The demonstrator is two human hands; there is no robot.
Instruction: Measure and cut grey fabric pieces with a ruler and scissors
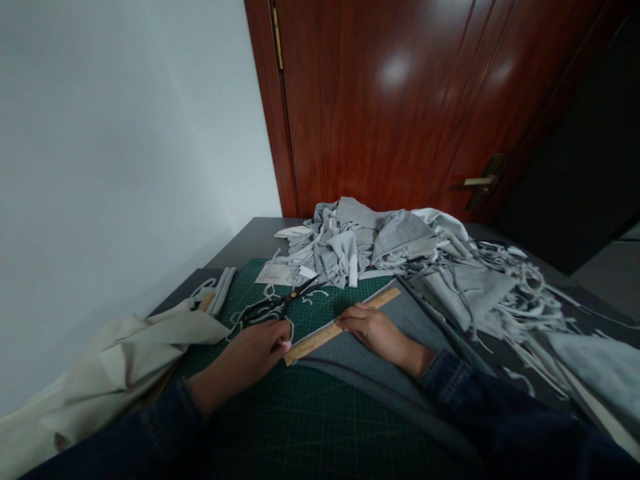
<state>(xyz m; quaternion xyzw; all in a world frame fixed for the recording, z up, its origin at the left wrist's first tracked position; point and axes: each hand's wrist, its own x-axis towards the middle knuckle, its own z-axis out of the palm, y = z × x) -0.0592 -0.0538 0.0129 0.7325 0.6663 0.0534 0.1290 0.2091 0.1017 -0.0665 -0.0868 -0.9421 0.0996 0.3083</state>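
A wooden ruler [320, 339] lies slantwise along the edge of a dark grey fabric piece [407, 320]. The fingers of my right hand [373, 330] press down on the ruler's middle and hold it against the cloth. At the ruler's near left end is my left hand [257, 350], its fingers closed in a pinch on a small pink piece [286, 345] that looks like tailor's chalk. Just beyond the left hand, black-handled scissors [293, 297] rest with their blades pointing away to the right. White cord [247, 312] lies tangled around their handles.
Beneath everything is a green cutting mat [300, 413] with grid lines. Grey fabric scraps [345, 243] are heaped at the back, with fabric strips [530, 293] to the right. Beige cloth [130, 353] lies on the left. Behind the table stand a white wall and a reddish-brown door [380, 120].
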